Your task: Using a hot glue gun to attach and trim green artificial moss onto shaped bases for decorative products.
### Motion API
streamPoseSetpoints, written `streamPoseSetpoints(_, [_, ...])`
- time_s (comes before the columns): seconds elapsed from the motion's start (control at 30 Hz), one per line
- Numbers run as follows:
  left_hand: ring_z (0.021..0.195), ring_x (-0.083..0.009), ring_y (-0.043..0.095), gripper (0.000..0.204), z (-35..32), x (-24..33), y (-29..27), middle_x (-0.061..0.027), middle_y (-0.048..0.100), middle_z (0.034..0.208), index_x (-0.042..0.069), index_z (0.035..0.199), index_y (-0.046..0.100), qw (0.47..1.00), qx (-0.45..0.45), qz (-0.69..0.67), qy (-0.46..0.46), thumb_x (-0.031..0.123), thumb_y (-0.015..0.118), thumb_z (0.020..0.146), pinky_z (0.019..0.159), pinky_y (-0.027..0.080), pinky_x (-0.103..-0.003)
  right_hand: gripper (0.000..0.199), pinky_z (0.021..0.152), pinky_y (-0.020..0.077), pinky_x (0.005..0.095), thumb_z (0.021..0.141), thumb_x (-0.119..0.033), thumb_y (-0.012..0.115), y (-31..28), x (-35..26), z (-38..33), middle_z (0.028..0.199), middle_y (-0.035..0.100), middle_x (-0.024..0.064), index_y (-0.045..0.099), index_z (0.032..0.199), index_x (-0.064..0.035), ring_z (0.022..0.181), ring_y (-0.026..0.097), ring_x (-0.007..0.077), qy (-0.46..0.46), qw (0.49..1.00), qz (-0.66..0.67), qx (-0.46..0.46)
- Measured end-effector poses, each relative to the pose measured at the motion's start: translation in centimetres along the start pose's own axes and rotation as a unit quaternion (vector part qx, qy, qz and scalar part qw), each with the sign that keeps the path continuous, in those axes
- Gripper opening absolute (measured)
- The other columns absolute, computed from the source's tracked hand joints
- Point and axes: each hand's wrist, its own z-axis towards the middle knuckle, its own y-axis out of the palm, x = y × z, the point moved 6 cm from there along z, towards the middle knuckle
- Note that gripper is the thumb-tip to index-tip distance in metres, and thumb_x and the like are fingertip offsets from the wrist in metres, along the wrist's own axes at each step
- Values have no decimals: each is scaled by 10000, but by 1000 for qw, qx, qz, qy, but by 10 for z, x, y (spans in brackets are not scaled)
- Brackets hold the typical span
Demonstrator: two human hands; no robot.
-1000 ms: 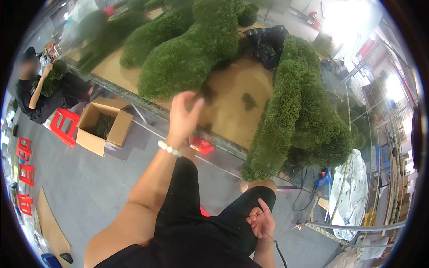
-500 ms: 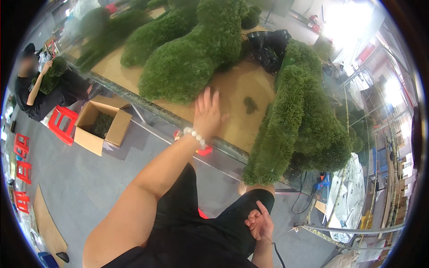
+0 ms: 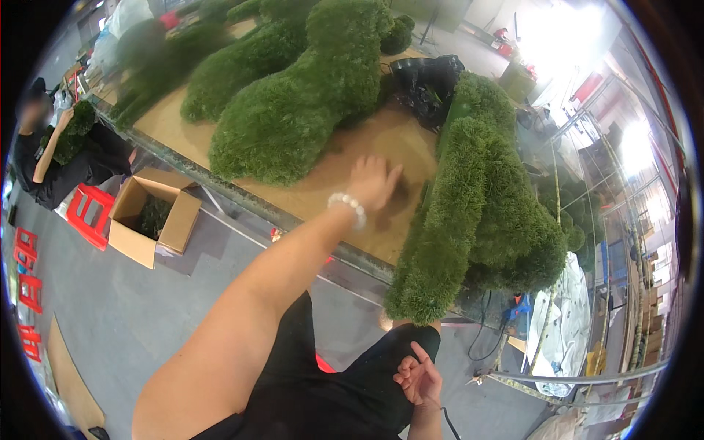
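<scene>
My left hand (image 3: 372, 182), with a white bead bracelet (image 3: 349, 208) at its wrist, reaches palm down over the tan tabletop (image 3: 352, 229). Its fingers are stretched out and the thumb points right. A small dark green scrap is mostly hidden beneath or beside that thumb. To the hand's left lies a big rounded shape of artificial greenery (image 3: 273, 128); on its right stands a long green piece (image 3: 447, 213) with more greenery behind. My right hand (image 3: 419, 378) rests near my thigh, index finger out, other fingers loosely curled, holding nothing visible.
A black plastic bag (image 3: 427, 88) sits at the back. An open carton (image 3: 155, 218) and red stools (image 3: 89, 215) stand on the floor at left, near a seated person (image 3: 44, 147) holding greenery. A blue corded tool (image 3: 519, 306) and white sheeting (image 3: 565, 334) are at right.
My left hand has moved right and farther across the tabletop, onto the spot where the small green scrap lay uncovered. My right hand keeps its pose. The whole view has shifted slightly.
</scene>
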Motion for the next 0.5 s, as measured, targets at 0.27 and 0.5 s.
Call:
streamPoseSetpoints(0.27, [1219, -418, 488, 417, 0, 10, -4, -203, 573, 1284, 34, 1260, 558, 970, 51, -234, 38, 358, 478, 1010, 1061, 366, -486, 575, 774, 490, 467, 972, -363, 552, -1, -2, 3, 1018, 622, 189, 427, 1457, -80, 817, 576, 281, 12, 1000, 24, -2])
streamPoseSetpoints(0.5, [1375, -403, 352, 501, 13, -45, -33, -172, 474, 1428, 26, 1299, 531, 964, 255, 33, -73, 392, 552, 958, 1164, 253, -512, 546, 774, 483, 458, 982, -372, 526, -2, 0, 4, 1027, 628, 179, 453, 1450, -101, 848, 570, 281, 21, 999, 25, -9])
